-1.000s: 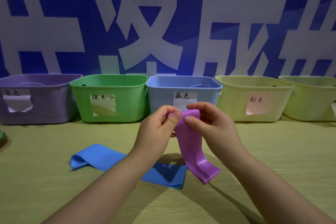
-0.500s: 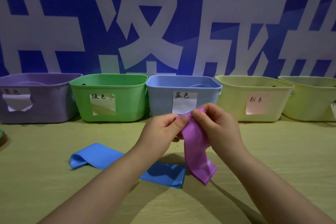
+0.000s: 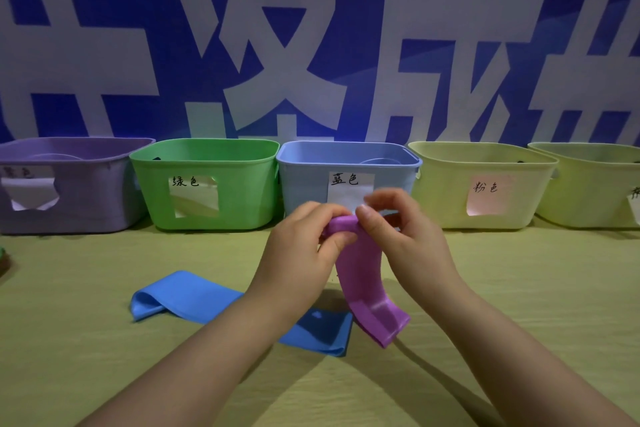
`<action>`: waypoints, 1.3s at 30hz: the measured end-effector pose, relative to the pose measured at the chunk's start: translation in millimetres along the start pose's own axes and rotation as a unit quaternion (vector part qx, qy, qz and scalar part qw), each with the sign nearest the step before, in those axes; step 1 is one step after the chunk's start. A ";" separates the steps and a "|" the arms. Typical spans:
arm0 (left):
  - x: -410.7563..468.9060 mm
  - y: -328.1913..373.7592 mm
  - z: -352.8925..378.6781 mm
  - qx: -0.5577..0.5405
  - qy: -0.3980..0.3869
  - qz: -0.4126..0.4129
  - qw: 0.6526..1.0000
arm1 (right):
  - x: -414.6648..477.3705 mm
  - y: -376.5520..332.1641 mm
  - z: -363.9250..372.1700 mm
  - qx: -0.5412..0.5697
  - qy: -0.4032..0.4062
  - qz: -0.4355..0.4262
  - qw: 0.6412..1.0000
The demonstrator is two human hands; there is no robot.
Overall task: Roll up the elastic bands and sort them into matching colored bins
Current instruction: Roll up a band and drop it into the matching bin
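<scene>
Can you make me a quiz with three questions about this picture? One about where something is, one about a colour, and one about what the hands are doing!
1. Where is the blue band?
A. inside a bin
B. on the table
C. on the floor

2. What colour is the second bin from the left?
A. red
B. green
C. black

3. What do the left hand and right hand do with the purple band?
A. both pinch its top end
B. only one touches it
C. neither touches it

Answers:
1. B, since the blue band lies on the table in front of the bins.
2. B, since its walls and rim are green.
3. A, since both hands pinch the top while the rest hangs down.
</scene>
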State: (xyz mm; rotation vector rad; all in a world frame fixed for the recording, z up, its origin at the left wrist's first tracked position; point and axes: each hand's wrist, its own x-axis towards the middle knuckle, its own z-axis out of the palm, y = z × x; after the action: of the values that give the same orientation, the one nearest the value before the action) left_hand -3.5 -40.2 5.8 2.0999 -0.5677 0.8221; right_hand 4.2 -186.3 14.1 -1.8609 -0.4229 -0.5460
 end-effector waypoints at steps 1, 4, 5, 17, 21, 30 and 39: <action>0.6 -0.4 -0.2 0.000 -0.003 -0.010 1.000 | 0.5 0.1 -0.4 0.015 -0.005 -0.007 1.000; 2.3 -1.8 -1.4 -0.050 0.000 -0.063 0.997 | 1.3 1.5 -0.5 0.072 -0.033 -0.025 0.997; 3.0 -2.3 -1.2 -0.074 0.001 -0.076 0.994 | 2.0 2.4 0.1 0.078 -0.035 -0.032 0.996; 4.2 -0.9 -0.1 -0.091 -0.006 -0.083 0.992 | 3.0 6.6 2.0 0.049 0.015 -0.043 0.998; 3.9 -1.7 2.2 -0.191 -0.023 -0.122 0.974 | 2.9 5.3 0.3 0.031 0.023 -0.044 0.998; -1.2 2.4 2.9 -0.132 -0.044 -0.087 0.986 | 2.0 1.6 -0.9 -0.033 0.040 -0.013 0.999; -3.6 0.2 2.9 0.005 -0.014 0.040 0.999 | 4.9 2.8 1.4 0.059 -0.027 0.089 0.994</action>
State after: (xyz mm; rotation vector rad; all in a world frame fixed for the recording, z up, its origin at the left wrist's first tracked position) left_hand -5.1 -42.2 1.9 2.1130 -0.6670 0.8435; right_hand 10.0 -185.7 14.3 -1.7806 -0.3148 -0.3435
